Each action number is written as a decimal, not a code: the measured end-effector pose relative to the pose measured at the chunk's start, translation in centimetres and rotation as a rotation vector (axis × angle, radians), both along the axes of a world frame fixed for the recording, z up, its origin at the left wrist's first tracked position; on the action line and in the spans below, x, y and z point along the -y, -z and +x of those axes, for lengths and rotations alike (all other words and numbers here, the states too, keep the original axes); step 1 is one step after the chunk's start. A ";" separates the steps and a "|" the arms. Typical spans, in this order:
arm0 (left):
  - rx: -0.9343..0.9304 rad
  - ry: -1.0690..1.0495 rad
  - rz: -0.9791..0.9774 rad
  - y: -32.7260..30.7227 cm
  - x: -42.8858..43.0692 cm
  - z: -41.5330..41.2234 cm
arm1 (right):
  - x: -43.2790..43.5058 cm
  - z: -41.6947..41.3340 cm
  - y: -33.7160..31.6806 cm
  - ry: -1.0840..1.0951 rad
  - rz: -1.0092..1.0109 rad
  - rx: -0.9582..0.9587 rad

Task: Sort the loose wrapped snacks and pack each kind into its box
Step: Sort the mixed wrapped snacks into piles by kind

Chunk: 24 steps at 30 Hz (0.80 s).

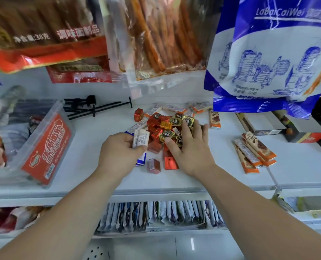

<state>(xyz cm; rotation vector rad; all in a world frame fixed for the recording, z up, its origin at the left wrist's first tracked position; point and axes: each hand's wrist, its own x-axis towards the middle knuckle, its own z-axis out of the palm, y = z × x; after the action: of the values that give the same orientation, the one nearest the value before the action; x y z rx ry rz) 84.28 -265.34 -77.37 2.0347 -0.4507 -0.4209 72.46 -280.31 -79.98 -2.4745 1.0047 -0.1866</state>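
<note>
White wrapped bars [141, 140] sit pinched in left hand [118, 152]; right hand [191, 149] lies spread on gold-foil snacks [175, 121].

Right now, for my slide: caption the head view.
Left hand holds white wrapped bars; right hand rests on the snack pile.

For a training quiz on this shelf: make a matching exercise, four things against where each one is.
Things:
1. white packets
2. gold squares
3. bar stack
4. clear tub

Places:
A. far left of the shelf
B. gripped in the left hand
C. in the pile, under the right hand
D. apart, right of the pile

Pairs: 1-B, 2-C, 3-D, 4-A
</note>
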 end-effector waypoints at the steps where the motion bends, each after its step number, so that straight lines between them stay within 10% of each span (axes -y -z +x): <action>1: -0.012 -0.028 -0.031 -0.1 -0.2 0.2 | -0.2 0.3 0.0 -0.004 0.006 0.009; 14: -0.339 0.056 -0.425 -3.2 2.4 -2.7 | -1.0 -0.9 -4.0 -0.013 0.278 0.561; 24: -0.404 0.206 -0.286 -2.7 7.9 -7.8 | 2.5 -8.5 -4.7 0.142 0.722 0.539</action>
<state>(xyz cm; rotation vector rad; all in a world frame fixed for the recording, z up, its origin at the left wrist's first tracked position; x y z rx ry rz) 76.44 -273.26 -74.72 1.5817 -0.4422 -0.8260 63.92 -282.78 -75.23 -1.5807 0.8159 -0.4233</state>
